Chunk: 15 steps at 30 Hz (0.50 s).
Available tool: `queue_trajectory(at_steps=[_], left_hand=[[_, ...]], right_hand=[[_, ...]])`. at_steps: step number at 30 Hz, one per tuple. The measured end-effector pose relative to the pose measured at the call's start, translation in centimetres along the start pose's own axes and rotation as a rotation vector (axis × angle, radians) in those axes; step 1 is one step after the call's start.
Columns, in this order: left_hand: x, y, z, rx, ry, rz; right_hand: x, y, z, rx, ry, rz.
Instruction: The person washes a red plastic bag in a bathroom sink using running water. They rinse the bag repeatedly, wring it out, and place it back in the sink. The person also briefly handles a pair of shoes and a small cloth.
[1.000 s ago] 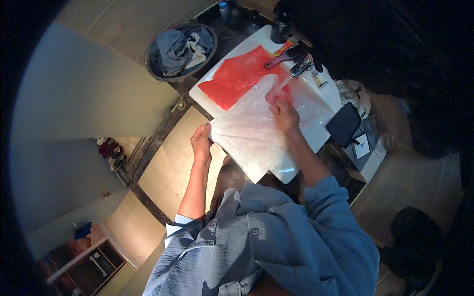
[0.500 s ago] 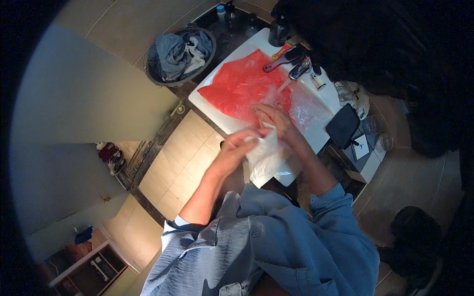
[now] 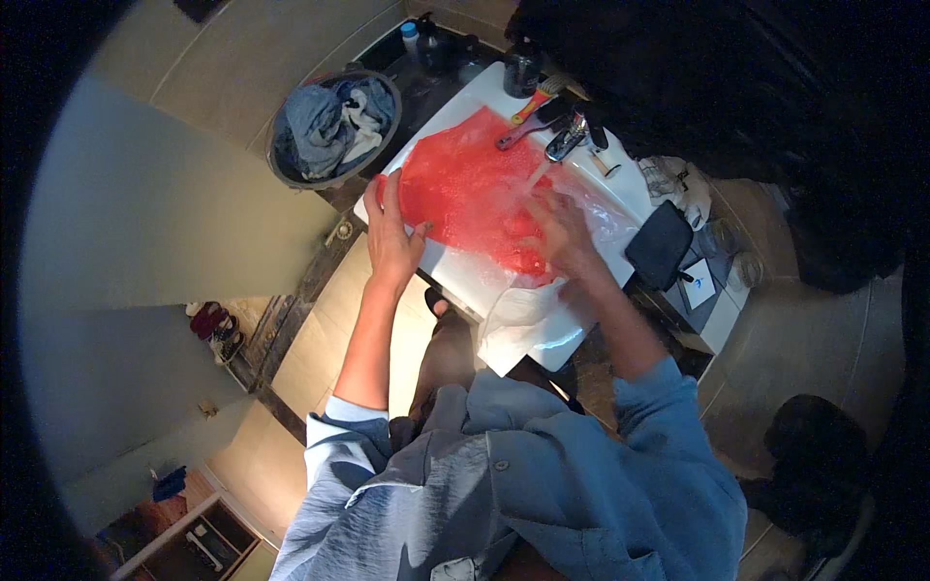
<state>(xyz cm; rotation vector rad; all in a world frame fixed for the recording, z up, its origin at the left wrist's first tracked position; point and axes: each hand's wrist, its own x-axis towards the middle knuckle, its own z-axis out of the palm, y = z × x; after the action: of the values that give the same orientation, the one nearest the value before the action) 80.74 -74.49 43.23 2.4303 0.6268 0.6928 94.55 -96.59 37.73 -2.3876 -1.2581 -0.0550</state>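
A wet red plastic bag or sheet (image 3: pixel 455 189) lies spread over the white sink (image 3: pixel 455 271). Water runs onto it from the metal faucet (image 3: pixel 567 140). My left hand (image 3: pixel 392 237) rests on the red plastic's left edge, its fingers stretched and the thumb apart. Over the right part of the red plastic is my right hand (image 3: pixel 562 232), close to the water stream. Motion smears its fingers, so whether they grip the plastic is unclear. A translucent white plastic bag (image 3: pixel 518 324) hangs over the sink's near rim, below my right hand.
Behind the sink are a purple-handled brush (image 3: pixel 523 134), a red-and-yellow-handled brush (image 3: pixel 535 100) and a dark bottle (image 3: pixel 523 70). A basin of clothes (image 3: pixel 334 131) stands at left. At right are a black pouch (image 3: pixel 661 245) and a glass jar (image 3: pixel 744 272).
My hands have left the white bag, which now lies at the sink's near rim. The left hand moved up and left to the red plastic's edge; the right hand shifted slightly right onto the red plastic.
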Motion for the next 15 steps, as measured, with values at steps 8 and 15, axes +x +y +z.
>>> queue_trajectory(at_steps=[8, 15], left_hand=[[0.4, -3.7, 2.5, 0.32, -0.234, 0.042], [2.6, 1.4, -0.6, 0.156, -0.099, 0.119]], right_hand=[[2.5, -1.7, 1.9, -0.071, -0.478, 0.137], [2.7, 0.9, -1.8, 0.152, -0.03, 0.149]])
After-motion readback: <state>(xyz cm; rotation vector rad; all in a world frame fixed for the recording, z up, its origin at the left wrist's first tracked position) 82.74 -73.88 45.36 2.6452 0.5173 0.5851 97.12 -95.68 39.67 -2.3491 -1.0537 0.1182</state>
